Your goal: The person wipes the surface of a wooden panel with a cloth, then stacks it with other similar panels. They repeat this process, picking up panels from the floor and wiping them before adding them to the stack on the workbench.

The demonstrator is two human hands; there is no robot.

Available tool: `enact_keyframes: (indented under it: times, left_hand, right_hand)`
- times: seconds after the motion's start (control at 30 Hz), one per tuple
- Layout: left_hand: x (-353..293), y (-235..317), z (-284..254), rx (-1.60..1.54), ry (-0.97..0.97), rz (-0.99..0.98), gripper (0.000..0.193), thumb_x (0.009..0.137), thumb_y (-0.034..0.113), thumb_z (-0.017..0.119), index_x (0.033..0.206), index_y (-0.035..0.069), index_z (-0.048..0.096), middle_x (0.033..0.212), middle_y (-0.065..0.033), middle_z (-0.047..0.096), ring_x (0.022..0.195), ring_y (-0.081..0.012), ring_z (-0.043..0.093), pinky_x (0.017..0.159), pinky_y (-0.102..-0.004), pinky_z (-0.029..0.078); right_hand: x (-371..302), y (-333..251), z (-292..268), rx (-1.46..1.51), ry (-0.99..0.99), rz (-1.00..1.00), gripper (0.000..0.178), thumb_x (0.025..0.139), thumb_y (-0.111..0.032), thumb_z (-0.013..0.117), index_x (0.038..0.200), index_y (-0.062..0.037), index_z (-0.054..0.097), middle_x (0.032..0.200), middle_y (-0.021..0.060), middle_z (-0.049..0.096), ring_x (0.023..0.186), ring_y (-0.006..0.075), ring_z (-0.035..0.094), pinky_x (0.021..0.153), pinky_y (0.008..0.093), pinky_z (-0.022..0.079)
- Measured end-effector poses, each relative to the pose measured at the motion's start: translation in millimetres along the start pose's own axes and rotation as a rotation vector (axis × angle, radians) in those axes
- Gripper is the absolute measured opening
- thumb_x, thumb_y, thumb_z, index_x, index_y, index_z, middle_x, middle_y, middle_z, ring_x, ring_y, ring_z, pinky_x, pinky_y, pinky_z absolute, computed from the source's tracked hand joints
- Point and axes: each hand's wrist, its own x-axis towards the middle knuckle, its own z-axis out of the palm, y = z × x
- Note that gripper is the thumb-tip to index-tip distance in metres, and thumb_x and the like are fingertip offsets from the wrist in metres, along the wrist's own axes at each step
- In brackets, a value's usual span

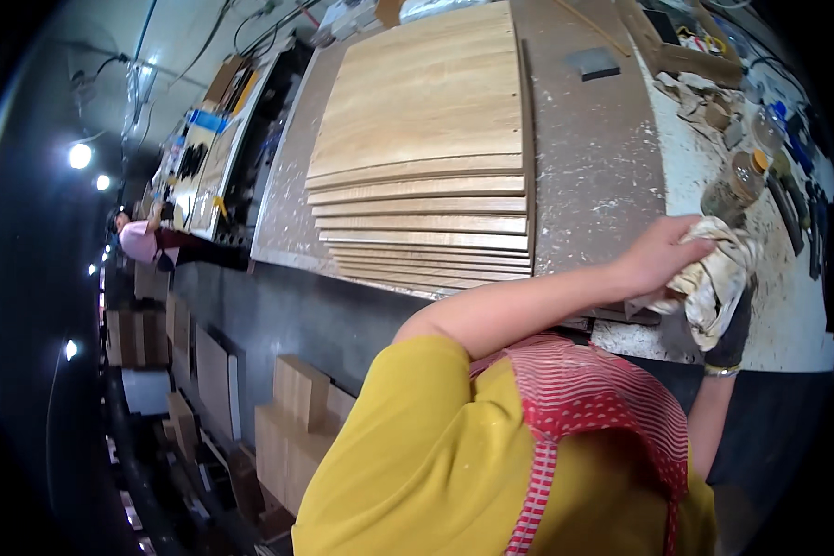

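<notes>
- Right now your left hand (663, 255), bare, reaches across your chest and closes its fingers on a crumpled off-white rag (713, 278), a soft cloth with dirty folds.
- Your right hand (734, 324), in a dark glove with a pale band at the wrist, comes up from below and grips the same rag from underneath; its fingers are mostly buried in the cloth, so how tightly they close cannot be told.
- The rag sits over the near edge of the workbench (602, 157), a flat grey-brown top, rough and flecked with white specks.
- Just to the left of your hands lies a stack of wooden panels (426, 157): thin, rectangular, pale oak-coloured boards with a streaky grain, fanned so that each lower edge shows as a narrow strip.
- Beyond the rag, two small clear jars (737, 185) with brownish contents stand on the bench, among dark tools near the right edge.
- A small dark sanding block (591, 63) rests on the far part of the bench.
- Your yellow sleeve (408, 445) and a red-and-white patterned apron (602, 398) fill the lower middle.
- Below the bench on the left, blocks of pale wood (296, 417) are piled on the floor.
- Far left, another person in a pink top (139, 241) leans at a machine.
</notes>
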Motion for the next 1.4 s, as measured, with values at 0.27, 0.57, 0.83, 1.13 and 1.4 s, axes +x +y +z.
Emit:
enact_keyframes:
  times: [0.27, 0.57, 0.83, 1.13, 1.4]
  left_hand:
    - [57.8, -16.7, -54.0, 0.425, 0.06, 0.068, 0.035, 0.086, 0.03, 0.061, 0.104, 0.0, 0.061, 0.095, -0.0143, 0.065, 0.087, -0.0213, 0.06, 0.078, -0.0323, 0.048]
    - [154.1, -93.3, -5.7, 0.541, -0.044, 0.296, 0.117, 0.056, 0.026, 0.086, 0.142, -0.006, 0.013, 0.14, -0.0283, 0.032, 0.132, -0.0372, 0.033, 0.111, -0.0359, 0.026]
    - [201.0, -134.8, 15.8, 0.478, 0.033, 0.292, 0.105, 0.057, 0.025, 0.084, 0.138, -0.003, 0.024, 0.135, -0.0263, 0.04, 0.127, -0.0356, 0.04, 0.107, -0.0352, 0.031]
    - [147.2, -4.8, 28.6, 1.587, -0.376, 0.444, 0.068, 0.063, 0.025, 0.077, 0.123, 0.014, 0.046, 0.101, -0.0125, 0.054, 0.093, -0.0312, 0.058, 0.08, -0.0431, 0.046]
    - [118.2, 45.0, -6.5, 2.097, -0.376, 0.561, 0.051, 0.072, 0.022, 0.07, 0.119, 0.017, 0.049, 0.089, -0.0032, 0.055, 0.086, -0.0224, 0.056, 0.072, -0.0373, 0.042]
  right_hand:
    - [-72.0, 28.1, 31.9, 1.771, 0.297, 0.633, 0.042, 0.09, -0.032, 0.051, 0.122, -0.0058, 0.049, 0.117, 0.0123, 0.05, 0.106, 0.0227, 0.05, 0.091, 0.0363, 0.042]
    - [-130.5, 101.2, -34.2, 2.323, 0.48, 0.826, 0.041, 0.093, -0.024, 0.048, 0.126, -0.0013, 0.04, 0.124, 0.0128, 0.039, 0.112, 0.0212, 0.038, 0.095, 0.0337, 0.033]
    - [-121.3, 113.4, -77.8, 2.564, 0.49, 0.948, 0.057, 0.096, -0.017, 0.043, 0.143, 0.003, 0.018, 0.151, 0.0142, 0.011, 0.138, 0.0237, 0.012, 0.113, 0.0354, 0.01]
    - [-14.6, 65.2, -60.5, 1.653, 0.599, 0.721, 0.026, 0.091, -0.015, 0.055, 0.113, -0.0013, 0.056, 0.111, 0.0082, 0.058, 0.101, 0.0158, 0.056, 0.088, 0.0291, 0.048]
    - [32.2, 30.3, -12.6, 1.557, 0.539, 0.5, 0.044, 0.094, -0.018, 0.049, 0.134, -0.001, 0.04, 0.132, 0.0127, 0.048, 0.117, 0.0221, 0.051, 0.098, 0.0318, 0.042]
